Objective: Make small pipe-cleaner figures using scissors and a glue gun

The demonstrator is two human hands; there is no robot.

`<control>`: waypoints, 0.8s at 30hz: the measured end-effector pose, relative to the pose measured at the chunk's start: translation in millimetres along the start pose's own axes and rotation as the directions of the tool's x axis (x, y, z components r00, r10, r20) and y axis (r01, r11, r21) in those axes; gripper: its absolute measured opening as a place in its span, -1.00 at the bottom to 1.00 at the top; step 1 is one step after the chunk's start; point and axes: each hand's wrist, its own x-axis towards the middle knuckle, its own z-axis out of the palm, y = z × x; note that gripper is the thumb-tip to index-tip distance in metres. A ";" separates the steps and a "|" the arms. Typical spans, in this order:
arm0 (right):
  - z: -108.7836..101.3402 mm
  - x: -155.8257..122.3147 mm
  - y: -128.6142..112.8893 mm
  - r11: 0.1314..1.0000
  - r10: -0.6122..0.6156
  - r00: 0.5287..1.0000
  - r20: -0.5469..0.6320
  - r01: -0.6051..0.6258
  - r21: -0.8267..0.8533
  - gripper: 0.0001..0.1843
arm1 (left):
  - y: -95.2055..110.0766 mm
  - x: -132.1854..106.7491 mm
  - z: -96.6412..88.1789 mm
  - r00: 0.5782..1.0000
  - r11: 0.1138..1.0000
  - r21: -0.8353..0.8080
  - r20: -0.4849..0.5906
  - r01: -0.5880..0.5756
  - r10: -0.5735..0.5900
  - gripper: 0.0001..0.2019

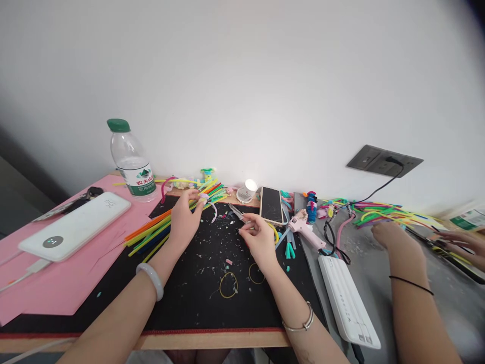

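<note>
My left hand is closed in a pinch on a lilac pipe cleaner, whose curled end hangs toward the black mat. Under and beside that hand lies a bundle of pipe cleaners in orange, yellow, green and blue. My right hand grips scissors with yellow handles partly hidden behind the fingers. The blades point up and left, apart from the lilac piece. Two rubber bands rest on the mat below, among small fluff scraps.
A water bottle and a white power bank stand left on pink sheets. Behind my right hand are a paper cup, a phone and a pink glue gun. At right, a co-worker's hands work near a white power strip.
</note>
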 end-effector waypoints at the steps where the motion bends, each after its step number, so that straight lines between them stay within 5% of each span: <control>1: 0.3 -0.5 -0.2 1.000 0.001 1.000 0.020 -0.001 -0.006 -0.68 | -2.5 2.2 0.3 1.000 0.999 0.038 0.022 -0.022 0.021 -0.75; 14: -0.6 -0.4 1.4 1.000 -0.004 0.998 0.056 0.006 -0.029 -0.78 | -18.7 11.4 6.0 0.982 0.970 0.244 0.187 -0.012 -0.035 -0.75; 24: -1.3 -1.5 -1.4 1.000 0.002 0.998 0.065 -0.001 -0.024 -0.81 | -17.0 13.7 4.7 0.985 0.937 0.347 0.170 -0.032 -0.030 -0.69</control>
